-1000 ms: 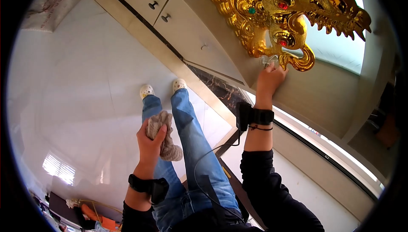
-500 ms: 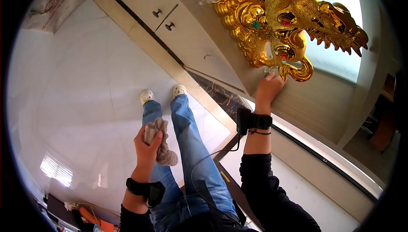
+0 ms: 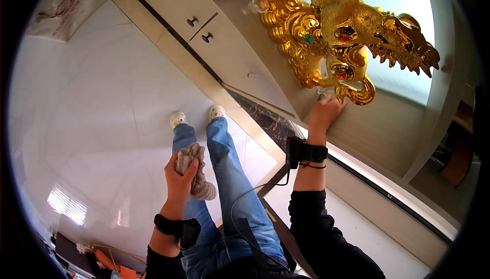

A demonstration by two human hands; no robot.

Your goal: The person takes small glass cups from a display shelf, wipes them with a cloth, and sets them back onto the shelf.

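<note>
My left hand is closed around a bunched, beige-grey cloth, whose lower end hangs free in front of my jeans. At the cabinet shelf, my right hand reaches in beside a large golden animal statue with red and green stones. Its fingers are closed at a small clear glass, close to the statue's base and curled golden tip. Part of the fingertips is hidden there, and the glass is hard to make out.
More small clear glasses stand at the shelf's far end. Below the shelf are cabinet doors with dark knobs. A plastic bag lies on the glossy tiled floor. A black cable runs from my right wrist.
The view has shifted slightly, so the cabinet and statue sit a little lower. Both hands keep nearly the same place, the left still holding the cloth, the right still at the glass.
</note>
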